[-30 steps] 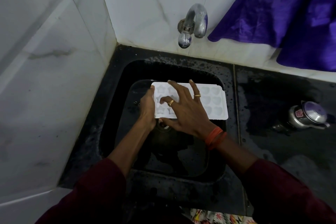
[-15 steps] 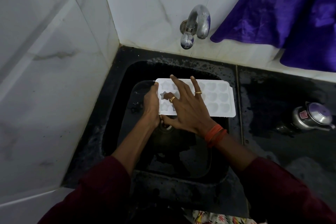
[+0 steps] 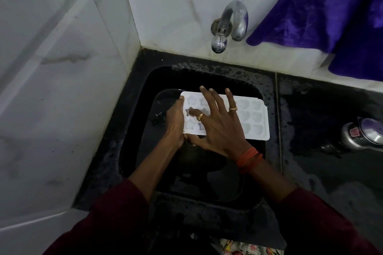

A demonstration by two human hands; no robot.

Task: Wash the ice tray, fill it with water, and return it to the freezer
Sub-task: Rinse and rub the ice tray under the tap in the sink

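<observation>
The left grip closes on the left short end of the white ice tray, with the thumb on its top edge. The right grip, just beside it, lies spread over the tray with straight fingers; only the index finger bends into a star-shaped cell. The tray is in the black sink, the tap beyond both grips. Well right of the right grip, a metal vessel is on the wet table.

White plastic ice tray, rectangular, cavities up: star moulds at its left end, rounded heart-like ones at right. Roughly level, long side across, over black sink basin. Left hand grips left end.
</observation>
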